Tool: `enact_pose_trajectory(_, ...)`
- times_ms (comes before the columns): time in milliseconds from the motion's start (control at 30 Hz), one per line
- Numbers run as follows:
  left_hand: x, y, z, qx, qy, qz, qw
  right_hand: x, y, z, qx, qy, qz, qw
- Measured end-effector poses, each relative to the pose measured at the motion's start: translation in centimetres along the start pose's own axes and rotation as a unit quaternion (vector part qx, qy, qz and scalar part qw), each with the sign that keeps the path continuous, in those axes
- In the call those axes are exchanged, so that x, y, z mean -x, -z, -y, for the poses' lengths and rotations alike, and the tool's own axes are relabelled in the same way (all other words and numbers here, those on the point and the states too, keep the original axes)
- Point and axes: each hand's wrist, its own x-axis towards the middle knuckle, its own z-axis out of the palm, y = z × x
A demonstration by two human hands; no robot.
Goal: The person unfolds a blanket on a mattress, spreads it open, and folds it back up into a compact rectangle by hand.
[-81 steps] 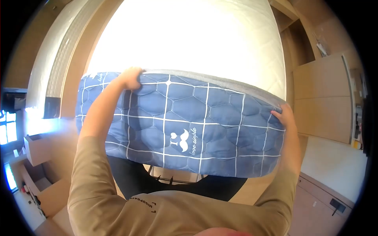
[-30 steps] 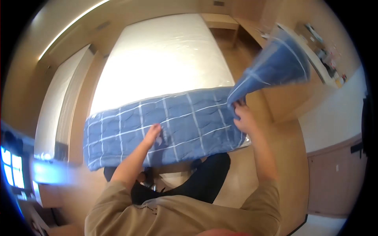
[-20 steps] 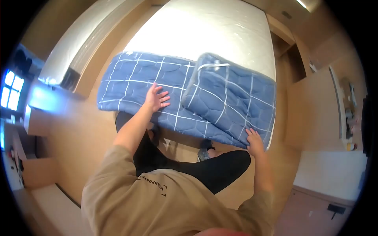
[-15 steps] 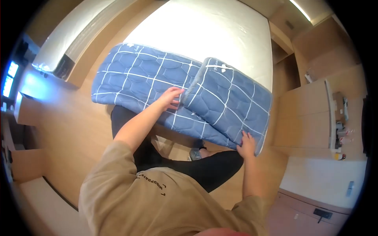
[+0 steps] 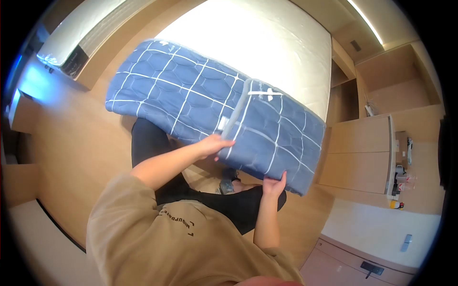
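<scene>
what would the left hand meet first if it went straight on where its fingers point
Probably the folded-over end of the blue quilted pad with white grid lines; the left hand seems to touch its edge, though depth is unclear.

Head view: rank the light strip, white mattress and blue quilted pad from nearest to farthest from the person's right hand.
1. Blue quilted pad: touching the right hand at its near edge.
2. White mattress: its bare part lies beyond the pad.
3. Light strip: upper right, past the mattress.
</scene>
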Motion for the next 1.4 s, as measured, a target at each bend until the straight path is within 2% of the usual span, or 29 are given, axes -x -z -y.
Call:
enact_pose_trajectory(67, -1.9, 3.7, 4.3, -0.095, 0.027, 0.024, 0.995, -0.9, 3.3, -0.7, 0.043, -0.029, 0.009, 0.999)
enact_pose_trajectory(100, -2.4, 4.4, 5.8, -0.137, 0.043, 0.038, 0.989, -3.4, 6.6, -0.7, 0.021, -0.155, -0.082, 0.984)
enact_pose_trajectory(200, -4.2, 5.5, 4.6, 0.111, 0.046, 0.062, 0.991, -1.6, 5.1, -0.4, 0.133, -0.148, -0.129, 0.971)
enact_pose_trajectory(233, -4.3, 5.3, 3.5, 0.141, 0.031, 0.076, 0.987, -0.1, 3.2, -0.3, 0.169, -0.179, -0.165, 0.955)
enact_pose_trajectory(267, -3.7, 4.5, 1.7, 0.169, 0.014, 0.091, 0.981, 0.9, 2.7, -0.3, 0.230, -0.217, -0.093, 0.944)
enact_pose_trajectory(300, -2.3, 2.4, -0.3, 0.195, 0.013, 0.040, 0.980, 1.6, 2.4, -0.2, 0.287, -0.251, -0.021, 0.924)
enact_pose_trajectory(333, -2.6, 1.2, -0.5, 0.126, -0.028, 0.023, 0.991, 2.5, 1.4, 0.0, 0.341, -0.281, 0.053, 0.895)
enact_pose_trajectory(367, -4.3, 0.0, 0.7, -0.086, -0.075, 0.010, 0.993, 5.5, -2.8, -0.5, 0.462, -0.164, 0.058, 0.870)
enact_pose_trajectory(400, -3.5, -3.3, 1.1, -0.200, -0.270, -0.074, 0.939, 4.7, -4.4, -0.2, 0.519, -0.032, 0.094, 0.849)
enact_pose_trajectory(433, -1.1, -6.3, -0.3, -0.288, -0.269, -0.127, 0.910, 3.7, -5.7, 0.3, 0.565, 0.098, 0.128, 0.809)
enact_pose_trajectory(467, 1.0, -8.1, -2.5, -0.374, -0.269, -0.074, 0.885, 2.6, -7.2, 0.6, 0.600, 0.225, 0.161, 0.751)
enact_pose_trajectory(500, 1.3, -10.1, -2.9, -0.416, -0.230, -0.060, 0.877, 2.1, -10.2, 0.7, 0.645, 0.305, 0.172, 0.679)
enact_pose_trajectory(533, 1.3, -11.4, -3.2, -0.459, -0.231, -0.040, 0.857, 1.7, -13.4, 0.4, 0.682, 0.381, 0.181, 0.598)
enact_pose_trajectory(600, 1.2, -13.4, -3.2, -0.476, -0.297, -0.074, 0.825, 0.1, -17.4, -0.9, 0.741, 0.534, 0.177, 0.367)
enact_pose_trajectory(700, 1.4, -13.7, -3.6, -0.500, -0.270, -0.044, 0.822, -1.4, -21.1, -1.5, 0.880, 0.296, 0.151, 0.338)
enact_pose_trajectory(800, 1.6, -10.5, -3.6, -0.432, -0.281, -0.023, 0.857, -3.3, -20.8, 0.3, 0.847, 0.231, 0.160, 0.451)
enact_pose_trajectory(833, 1.5, -9.7, -2.8, -0.389, -0.310, -0.052, 0.866, -2.4, -20.6, 0.6, 0.836, 0.200, 0.143, 0.490)
enact_pose_trajectory(933, -2.6, -6.5, -2.1, -0.204, -0.346, -0.083, 0.912, -5.5, -15.7, 1.5, 0.610, 0.144, 0.170, 0.760)
enact_pose_trajectory(967, -3.7, -5.4, -2.8, -0.142, -0.293, -0.114, 0.939, -5.4, -15.1, 1.5, 0.583, 0.114, 0.143, 0.792)
enact_pose_trajectory(1000, -5.1, -4.2, -3.6, -0.080, -0.236, -0.144, 0.958, -5.1, -14.6, 1.4, 0.578, 0.125, 0.133, 0.795)
enact_pose_trajectory(1100, -10.1, -1.1, -5.9, -0.184, -0.125, -0.230, 0.948, -4.1, -13.5, 0.6, 0.572, 0.171, 0.108, 0.795)
enact_pose_trajectory(1133, -10.8, -0.2, -6.8, -0.243, -0.093, -0.240, 0.935, -4.0, -13.6, 0.9, 0.623, 0.214, 0.087, 0.747)
enact_pose_trajectory(1167, -11.3, 0.3, -7.6, -0.210, -0.059, -0.230, 0.948, -4.1, -13.8, 1.2, 0.669, 0.255, 0.067, 0.695)
enact_pose_trajectory(1200, -13.1, 0.8, -7.3, -0.200, -0.095, -0.187, 0.957, -4.2, -13.9, 1.5, 0.710, 0.293, 0.044, 0.638)
enact_pose_trajectory(1267, -17.3, 1.5, -5.6, -0.184, -0.160, -0.099, 0.965, -3.7, -14.9, 1.7, 0.699, 0.387, 0.064, 0.598)
enact_pose_trajectory(1300, -14.8, 0.2, -7.3, -0.149, -0.202, -0.134, 0.959, -3.2, -15.7, 1.7, 0.690, 0.431, 0.073, 0.577)
enact_pose_trajectory(1400, -16.8, -0.5, -6.1, -0.121, -0.325, -0.138, 0.928, -1.3, -18.5, -0.7, 0.691, 0.423, 0.158, 0.564)
